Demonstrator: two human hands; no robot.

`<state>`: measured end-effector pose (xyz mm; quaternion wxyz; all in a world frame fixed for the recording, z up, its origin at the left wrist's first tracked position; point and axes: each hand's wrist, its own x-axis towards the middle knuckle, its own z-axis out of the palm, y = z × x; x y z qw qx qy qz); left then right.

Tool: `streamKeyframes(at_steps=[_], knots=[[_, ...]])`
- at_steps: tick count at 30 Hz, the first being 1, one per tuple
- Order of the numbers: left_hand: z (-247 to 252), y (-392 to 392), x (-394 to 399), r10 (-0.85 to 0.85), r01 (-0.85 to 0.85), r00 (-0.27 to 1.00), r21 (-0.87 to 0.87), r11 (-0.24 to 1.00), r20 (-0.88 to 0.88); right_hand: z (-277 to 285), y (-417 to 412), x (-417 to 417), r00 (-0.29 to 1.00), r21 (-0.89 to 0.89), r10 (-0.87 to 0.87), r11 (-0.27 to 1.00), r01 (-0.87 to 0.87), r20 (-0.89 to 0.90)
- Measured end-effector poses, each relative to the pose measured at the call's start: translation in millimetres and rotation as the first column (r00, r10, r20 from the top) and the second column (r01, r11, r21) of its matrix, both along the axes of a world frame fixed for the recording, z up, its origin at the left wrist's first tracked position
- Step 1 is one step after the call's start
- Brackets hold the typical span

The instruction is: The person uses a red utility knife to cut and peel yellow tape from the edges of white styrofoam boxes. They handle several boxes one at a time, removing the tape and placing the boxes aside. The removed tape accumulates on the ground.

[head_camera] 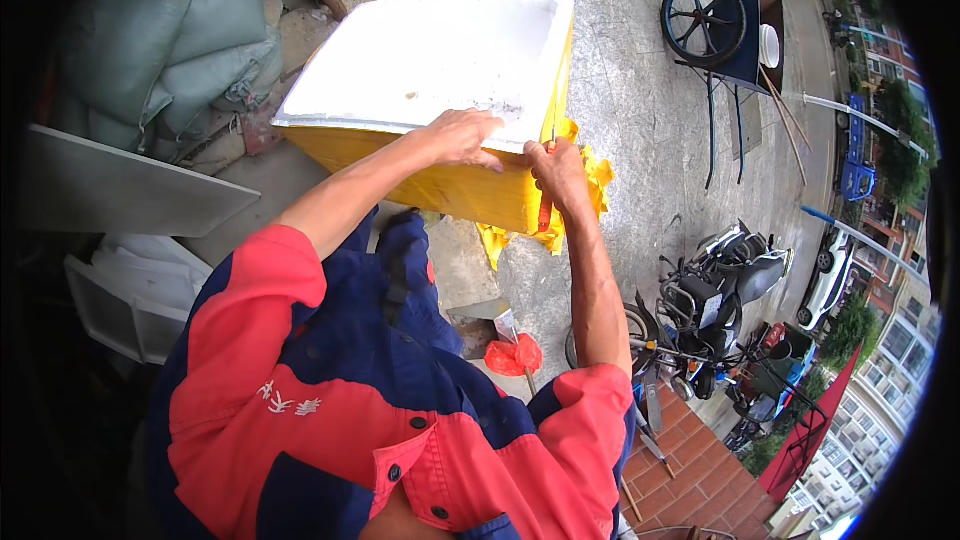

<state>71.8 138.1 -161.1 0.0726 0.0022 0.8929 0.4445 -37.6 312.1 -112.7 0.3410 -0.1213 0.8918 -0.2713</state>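
Observation:
A white foam box, its outer sides covered with yellow tape, is in front of me. My left hand rests over its near rim, fingers spread on the white surface and thumb over the yellow side. At the near right corner, my right hand is closed around a red-handled utility knife, its thin blade pointing away from me along the box's edge. Crumpled yellow tape hangs beside and below that corner. Dark specks and a small brown spot lie on the white foam.
Stuffed green woven sacks lie at upper left, above a pale board. A trowel and a red plastic bag are near my legs. A wheelbarrow and parked motorcycles stand on the right.

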Motion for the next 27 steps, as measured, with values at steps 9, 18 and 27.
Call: streamKeyframes(at_steps=[9,18,27], knots=[[4.9,-12.0,9.8,-0.045,0.045,0.999,-0.023,0.999,0.017,-14.0,45.2,-7.0,0.921,0.207,0.207,0.968,-0.143,-0.330],[13.1,-69.9,46.6,-0.052,0.059,0.996,-0.103,0.993,0.069,-50.4,53.7,-33.8,0.822,0.216,0.156,0.976,-0.042,-0.547],[23.5,-101.1,73.6,-0.156,0.172,0.977,-0.108,0.979,0.146,-68.9,133.7,-121.8,0.673,-0.118,-0.430,0.882,0.457,-0.603]])
